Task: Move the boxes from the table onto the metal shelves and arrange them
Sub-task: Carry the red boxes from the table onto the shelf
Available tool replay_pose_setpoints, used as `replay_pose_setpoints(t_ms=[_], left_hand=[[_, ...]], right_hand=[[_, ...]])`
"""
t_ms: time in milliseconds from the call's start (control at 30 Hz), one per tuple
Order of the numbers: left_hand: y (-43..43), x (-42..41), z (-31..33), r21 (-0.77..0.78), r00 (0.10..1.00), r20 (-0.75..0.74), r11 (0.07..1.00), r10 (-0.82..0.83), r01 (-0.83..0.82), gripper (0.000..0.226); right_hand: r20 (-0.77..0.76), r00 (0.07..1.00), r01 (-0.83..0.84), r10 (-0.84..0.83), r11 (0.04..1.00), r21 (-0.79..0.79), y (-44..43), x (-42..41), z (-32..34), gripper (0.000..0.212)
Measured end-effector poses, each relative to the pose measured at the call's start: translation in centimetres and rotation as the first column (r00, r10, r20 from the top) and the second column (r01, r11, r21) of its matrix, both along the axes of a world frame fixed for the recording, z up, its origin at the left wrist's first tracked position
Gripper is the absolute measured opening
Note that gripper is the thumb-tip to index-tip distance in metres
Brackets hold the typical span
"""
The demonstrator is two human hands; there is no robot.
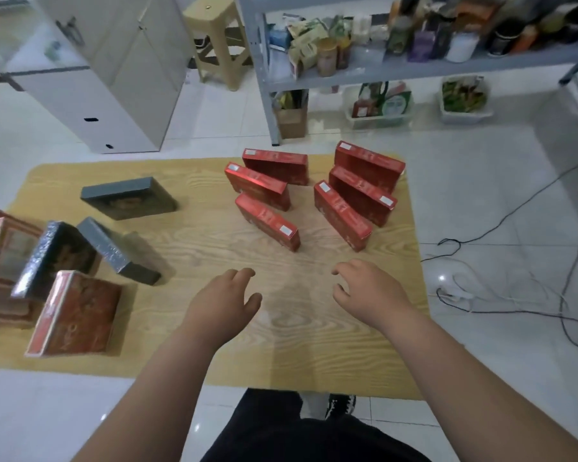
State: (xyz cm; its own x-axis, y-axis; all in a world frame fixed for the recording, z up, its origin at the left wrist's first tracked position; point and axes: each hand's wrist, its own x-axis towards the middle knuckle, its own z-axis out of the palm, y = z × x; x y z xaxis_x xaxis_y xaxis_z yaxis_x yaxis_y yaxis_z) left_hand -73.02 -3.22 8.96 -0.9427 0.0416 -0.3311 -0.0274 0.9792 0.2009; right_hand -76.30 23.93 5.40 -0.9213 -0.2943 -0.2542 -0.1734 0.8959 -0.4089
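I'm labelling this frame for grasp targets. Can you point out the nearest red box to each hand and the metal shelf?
Red box nearest left hand point(267, 222): head view, on its top face.
Red box nearest right hand point(342, 215): head view, on its top face.
Metal shelf point(414, 72): head view, on its front edge.

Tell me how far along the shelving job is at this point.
Nothing looks done: six red boxes stand on the table, with dark boxes and more at its left edge. In hand: nothing; the left hand and right hand hover open above the table. Left: every box must go to the shelves, already crowded with other goods.
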Motion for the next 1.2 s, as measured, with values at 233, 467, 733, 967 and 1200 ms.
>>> replay_pose_setpoints(t_ms=[233,467,733,967,1200], left_hand=[[-2.1,-10.0,-2.7,0.046,0.991,-0.059,0.992,-0.118,0.121,0.075],[-2.6,-17.2,-5.7,-0.159,0.917,-0.087,0.914,-0.39,0.373,0.075],[-2.8,-18.6,-8.6,-0.196,0.894,-0.031,0.88,-0.447,0.433,0.036],[-4.2,-11.5,-8.5,-0.131,0.891,0.067,0.881,-0.449,0.454,0.039],[-3.5,-4.7,-8.6,-0.133,0.933,0.112,0.925,-0.343,0.356,0.047]], right_hand=[[-0.03,0.962,0.271,-0.272,0.962,-0.042,-0.5,-4.3,-1.0,0.054],[0.079,0.864,0.5,-0.498,0.866,-0.008,-1.0,-8.3,-2.9,0.073],[0.135,0.82,0.567,-0.556,0.821,-0.068,-0.3,-6.5,-5.1,0.057],[0.202,0.869,0.477,-0.451,0.873,-0.105,0.7,0.5,-5.0,0.055],[0.295,0.907,0.362,-0.3,0.914,-0.183,0.7,4.6,-4.7,0.056]])
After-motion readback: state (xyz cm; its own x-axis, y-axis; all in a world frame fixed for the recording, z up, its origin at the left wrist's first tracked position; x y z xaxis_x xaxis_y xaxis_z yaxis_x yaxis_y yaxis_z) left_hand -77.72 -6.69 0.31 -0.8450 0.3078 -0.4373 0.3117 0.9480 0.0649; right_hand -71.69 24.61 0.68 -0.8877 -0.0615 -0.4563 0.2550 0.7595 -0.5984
